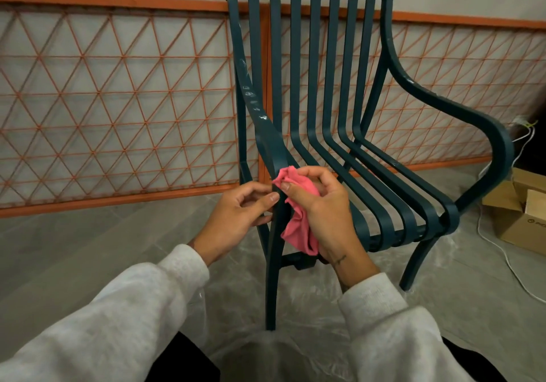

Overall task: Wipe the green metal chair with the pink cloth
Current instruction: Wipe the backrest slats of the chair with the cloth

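The dark green metal chair (334,65) with a slatted back and seat stands in the middle of the view, facing right of me. Its near armrest curves down into the front leg right in front of me. My right hand (322,210) is shut on the pink cloth (298,222) and presses it against the inner side of that armrest bend. The cloth hangs down below my palm. My left hand (239,213) grips the same bar from the outer side, thumb and fingers around the metal. White scuff marks show higher on the armrest.
An orange lattice railing (118,101) runs behind the chair. Clear plastic sheeting (310,307) covers the grey floor under the chair. Cardboard boxes (520,213) and a white cable (502,251) lie at the right.
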Available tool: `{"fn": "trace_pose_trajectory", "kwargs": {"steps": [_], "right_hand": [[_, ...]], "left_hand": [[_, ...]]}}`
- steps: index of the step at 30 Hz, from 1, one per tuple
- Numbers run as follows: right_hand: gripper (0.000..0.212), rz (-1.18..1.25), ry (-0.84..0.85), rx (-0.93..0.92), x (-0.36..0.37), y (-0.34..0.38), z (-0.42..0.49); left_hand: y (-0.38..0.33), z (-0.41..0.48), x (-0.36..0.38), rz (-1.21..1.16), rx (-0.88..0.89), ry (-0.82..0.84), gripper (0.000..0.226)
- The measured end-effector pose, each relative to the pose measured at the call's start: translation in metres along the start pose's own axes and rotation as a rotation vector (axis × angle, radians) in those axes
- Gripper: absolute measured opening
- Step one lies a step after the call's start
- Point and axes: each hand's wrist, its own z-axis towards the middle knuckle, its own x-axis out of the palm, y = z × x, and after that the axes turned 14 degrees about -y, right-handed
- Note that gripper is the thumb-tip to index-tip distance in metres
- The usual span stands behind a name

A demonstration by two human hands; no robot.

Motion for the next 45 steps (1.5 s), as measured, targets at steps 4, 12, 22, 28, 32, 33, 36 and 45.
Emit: {"fn": "trace_pose_trajectory", "kwargs": {"steps": [4, 12, 22, 28, 32, 33, 36, 45], "right_hand": [[0.023, 0.003, 0.042, 0.072, -0.006, -0.005, -0.003], [0.032, 0.054, 0.184, 0.363, 0.001, 0.024, 0.034], [0.009, -0.073, 0.165, 0.408, 0.048, 0.063, 0.086], [0.026, -0.155, 0.123, 0.331, 0.06, 0.064, 0.093], [0.02, -0.185, 0.14, 0.336, 0.049, 0.061, 0.089], [0.019, -0.183, 0.167, 0.359, 0.047, 0.063, 0.09], [0.014, -0.213, 0.225, 0.412, 0.046, 0.072, 0.096], [0.031, -0.166, 0.192, 0.413, 0.049, 0.063, 0.095]], "left_hand": [[-0.005, 0.004, 0.0, 0.015, 0.036, -0.038, 0.016], [-0.03, 0.026, 0.005, 0.04, -0.021, -0.135, 0.038], [-0.057, 0.048, 0.012, -0.056, -0.148, -0.117, 0.021], [-0.067, 0.056, 0.011, -0.078, -0.199, -0.065, 0.03], [-0.069, 0.061, 0.005, -0.078, -0.192, 0.02, 0.032], [-0.069, 0.062, 0.004, -0.095, -0.196, 0.031, 0.032], [-0.067, 0.063, 0.007, -0.131, -0.195, 0.019, 0.033], [-0.071, 0.061, 0.008, -0.123, -0.195, 0.019, 0.027]]}}
